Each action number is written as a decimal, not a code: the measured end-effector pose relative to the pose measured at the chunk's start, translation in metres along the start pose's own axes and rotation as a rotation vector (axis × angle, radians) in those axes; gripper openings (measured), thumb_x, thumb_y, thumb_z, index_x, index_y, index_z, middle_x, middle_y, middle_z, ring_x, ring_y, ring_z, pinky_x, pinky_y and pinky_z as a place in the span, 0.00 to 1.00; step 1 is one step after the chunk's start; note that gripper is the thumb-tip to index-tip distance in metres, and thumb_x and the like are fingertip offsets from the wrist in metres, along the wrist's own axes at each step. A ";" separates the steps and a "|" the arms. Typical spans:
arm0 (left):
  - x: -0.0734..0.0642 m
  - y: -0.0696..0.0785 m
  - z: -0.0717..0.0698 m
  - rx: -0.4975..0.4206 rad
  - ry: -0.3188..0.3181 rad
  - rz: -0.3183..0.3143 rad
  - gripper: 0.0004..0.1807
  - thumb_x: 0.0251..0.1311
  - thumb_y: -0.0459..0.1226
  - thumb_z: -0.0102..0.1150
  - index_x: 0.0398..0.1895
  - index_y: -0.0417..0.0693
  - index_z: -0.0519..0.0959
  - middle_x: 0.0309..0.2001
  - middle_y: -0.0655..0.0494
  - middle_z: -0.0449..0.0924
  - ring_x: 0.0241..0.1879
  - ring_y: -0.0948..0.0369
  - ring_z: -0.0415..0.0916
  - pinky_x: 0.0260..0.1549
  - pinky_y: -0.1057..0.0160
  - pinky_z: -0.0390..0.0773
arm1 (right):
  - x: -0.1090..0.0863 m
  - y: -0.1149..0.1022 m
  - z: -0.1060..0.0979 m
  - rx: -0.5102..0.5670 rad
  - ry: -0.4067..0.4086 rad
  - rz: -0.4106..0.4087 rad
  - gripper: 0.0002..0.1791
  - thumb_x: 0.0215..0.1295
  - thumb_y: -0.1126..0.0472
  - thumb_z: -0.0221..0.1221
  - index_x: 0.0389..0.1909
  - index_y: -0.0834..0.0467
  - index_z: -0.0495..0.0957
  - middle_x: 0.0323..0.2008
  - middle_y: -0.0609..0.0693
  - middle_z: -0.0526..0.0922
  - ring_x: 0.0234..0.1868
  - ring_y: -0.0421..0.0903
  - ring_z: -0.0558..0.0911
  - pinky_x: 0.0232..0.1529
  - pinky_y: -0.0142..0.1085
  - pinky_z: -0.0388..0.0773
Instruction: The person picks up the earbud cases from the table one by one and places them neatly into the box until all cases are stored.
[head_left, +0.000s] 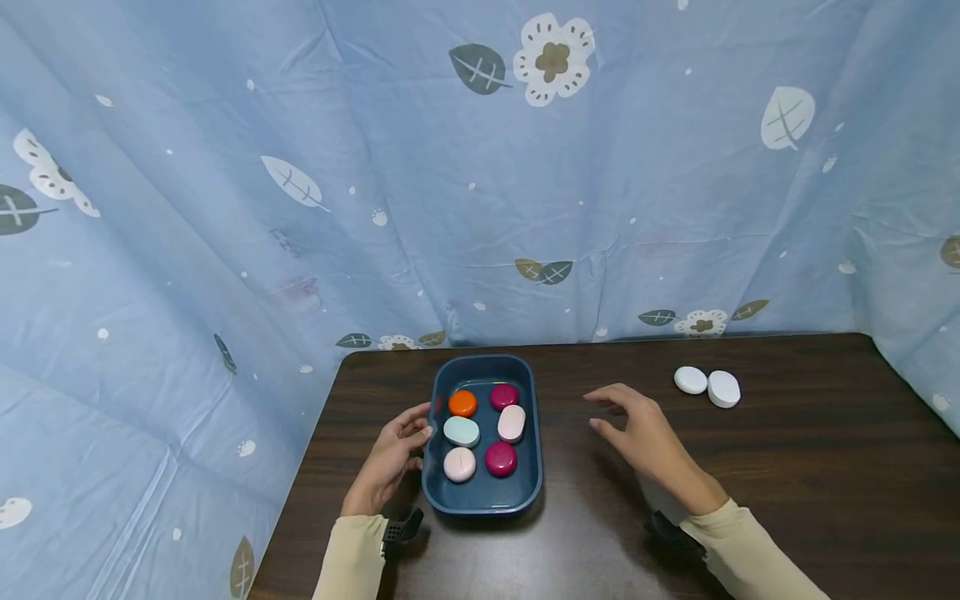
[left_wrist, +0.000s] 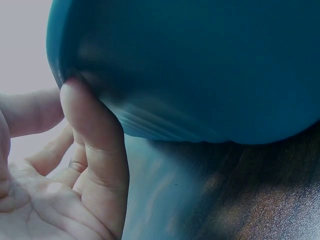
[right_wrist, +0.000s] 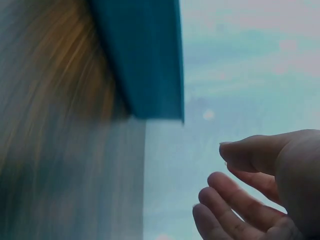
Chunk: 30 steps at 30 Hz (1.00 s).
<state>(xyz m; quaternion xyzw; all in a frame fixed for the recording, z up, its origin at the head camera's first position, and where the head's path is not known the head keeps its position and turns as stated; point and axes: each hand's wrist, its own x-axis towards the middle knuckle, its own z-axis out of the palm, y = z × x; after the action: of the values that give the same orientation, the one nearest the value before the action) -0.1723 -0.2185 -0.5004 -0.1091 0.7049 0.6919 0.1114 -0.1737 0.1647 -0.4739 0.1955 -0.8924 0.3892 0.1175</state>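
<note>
Here, the left fingers (head_left: 415,413) pinch the blue tray (head_left: 482,500) at its edge; the right fingers (head_left: 621,394) hover loosely parted, empty.

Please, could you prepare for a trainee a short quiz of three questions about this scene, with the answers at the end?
1. How many things does the blue tray hold?
2. True or false: the right hand touches the tray.
3. Where do the two white pieces lie?
A) inside the tray
B) on the table, to the right of the tray
C) to the left of the tray

Key:
1. Six: one orange piece, two magenta pieces, one pale green piece and two pale pinkish pieces.
2. False; only the left hand grips it.
3. B.
</note>
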 end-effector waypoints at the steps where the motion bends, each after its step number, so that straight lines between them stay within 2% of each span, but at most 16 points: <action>1: 0.000 0.000 0.000 0.001 0.000 0.001 0.26 0.77 0.30 0.53 0.76 0.43 0.70 0.52 0.46 0.73 0.38 0.57 0.72 0.27 0.65 0.78 | -0.002 0.005 -0.003 -0.013 0.017 0.003 0.20 0.62 0.73 0.71 0.55 0.63 0.85 0.52 0.59 0.86 0.51 0.60 0.85 0.47 0.57 0.83; 9: 0.001 0.000 0.000 -0.001 0.009 -0.005 0.25 0.77 0.30 0.54 0.76 0.43 0.71 0.53 0.45 0.73 0.38 0.57 0.73 0.27 0.66 0.78 | -0.009 0.044 -0.029 -0.075 0.118 0.058 0.22 0.60 0.75 0.70 0.56 0.67 0.83 0.52 0.65 0.84 0.49 0.65 0.85 0.48 0.61 0.82; 16: -0.001 0.000 0.001 -0.002 0.010 -0.008 0.25 0.78 0.30 0.54 0.76 0.44 0.71 0.52 0.47 0.72 0.39 0.57 0.72 0.26 0.66 0.78 | -0.018 0.070 -0.047 -0.144 0.189 0.092 0.23 0.58 0.76 0.71 0.56 0.70 0.81 0.50 0.69 0.84 0.48 0.69 0.84 0.43 0.63 0.79; 19: -0.001 0.000 0.001 -0.001 0.009 -0.004 0.25 0.78 0.31 0.54 0.75 0.44 0.71 0.51 0.47 0.73 0.39 0.57 0.72 0.26 0.66 0.78 | -0.020 0.080 -0.054 -0.149 0.208 0.118 0.23 0.58 0.77 0.71 0.56 0.71 0.81 0.48 0.70 0.83 0.47 0.69 0.84 0.44 0.64 0.79; 24: -0.003 0.000 0.001 -0.001 0.009 -0.001 0.25 0.78 0.31 0.54 0.75 0.44 0.71 0.51 0.47 0.73 0.39 0.57 0.72 0.27 0.65 0.78 | -0.025 0.092 -0.065 -0.143 0.224 0.162 0.24 0.59 0.77 0.70 0.57 0.73 0.79 0.52 0.73 0.80 0.48 0.74 0.83 0.46 0.67 0.80; 30: -0.003 0.001 0.002 -0.006 0.001 -0.004 0.25 0.78 0.31 0.54 0.76 0.44 0.71 0.52 0.46 0.73 0.39 0.57 0.72 0.27 0.65 0.78 | -0.028 0.106 -0.075 -0.186 0.240 0.208 0.24 0.60 0.76 0.70 0.57 0.73 0.79 0.54 0.76 0.77 0.47 0.74 0.82 0.42 0.66 0.80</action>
<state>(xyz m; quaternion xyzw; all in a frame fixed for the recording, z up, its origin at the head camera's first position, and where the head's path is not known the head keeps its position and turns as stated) -0.1695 -0.2169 -0.4986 -0.1112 0.7026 0.6939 0.1118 -0.1906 0.2937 -0.5025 0.0426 -0.9196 0.3354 0.1999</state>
